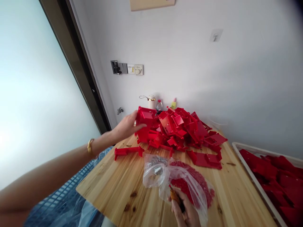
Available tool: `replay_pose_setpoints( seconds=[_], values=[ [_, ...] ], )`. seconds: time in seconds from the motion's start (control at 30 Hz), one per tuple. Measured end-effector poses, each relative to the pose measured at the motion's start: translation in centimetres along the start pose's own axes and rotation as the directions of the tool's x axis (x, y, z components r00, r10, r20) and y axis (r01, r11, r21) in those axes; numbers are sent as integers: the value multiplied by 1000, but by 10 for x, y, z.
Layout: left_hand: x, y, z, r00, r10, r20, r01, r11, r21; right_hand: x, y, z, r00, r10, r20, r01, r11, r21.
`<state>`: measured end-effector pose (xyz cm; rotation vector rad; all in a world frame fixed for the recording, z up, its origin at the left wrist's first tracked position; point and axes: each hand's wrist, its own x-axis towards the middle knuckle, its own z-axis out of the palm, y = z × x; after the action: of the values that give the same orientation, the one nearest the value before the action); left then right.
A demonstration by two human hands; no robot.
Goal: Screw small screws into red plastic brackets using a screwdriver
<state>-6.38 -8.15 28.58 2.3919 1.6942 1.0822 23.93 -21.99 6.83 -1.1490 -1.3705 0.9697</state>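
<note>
My left hand [129, 126] reaches to the left side of a heap of red plastic parts [174, 126]. Its fingers are closed on the edge of one red plastic part [145, 116], with the thumb in front and the other fingertips partly hidden. Low in the view, my right hand [183, 206] grips a screwdriver [175, 196] by its orange and dark handle. A small red piece shows at the tool's tip. Just beyond this hand lie a clear bag of small red pieces [189, 176] and a clear bag of metal screws [155, 167].
Single red parts lie on the wooden table [113, 189], one at the left [127, 152]. A white bin [251, 176] of red parts stands at right. A cup [151, 101] and a bottle [159, 106] stand behind the heap. A blue crate [59, 189] is at lower left.
</note>
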Motion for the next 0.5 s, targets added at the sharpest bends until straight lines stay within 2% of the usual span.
replay_pose_setpoints(
  seconds=[0.07, 0.13, 0.2, 0.27, 0.33, 0.4, 0.5],
  values=[
    [-38, 12, 13, 992, -122, 15, 121, 945, -305, 4, -16, 5, 999, -33, 39, 32, 999, 32],
    [-72, 20, 36, 983, -159, 88, 180, 781, -598, 10, -34, 9, 994, -61, 88, 58, 997, 41],
    [-98, 27, 61, 972, -179, 155, 232, 592, -772, 17, -49, 12, 984, -98, 149, 98, 995, 4],
    [-118, 35, 82, 951, -220, 218, 298, 464, -834, 24, -58, 14, 967, -139, 211, 160, 984, -83],
    [-131, 42, 94, 930, -250, 269, 352, 397, -848, 29, -61, 16, 952, -164, 259, 209, 965, -158],
    [-138, 46, 100, 921, -252, 297, 375, 373, -848, 30, -60, 17, 942, -175, 285, 237, 950, -202],
    [-145, 48, 103, 923, -256, 289, 372, 396, -839, 25, -59, 17, 937, -173, 305, 249, 940, -232]
  ],
)
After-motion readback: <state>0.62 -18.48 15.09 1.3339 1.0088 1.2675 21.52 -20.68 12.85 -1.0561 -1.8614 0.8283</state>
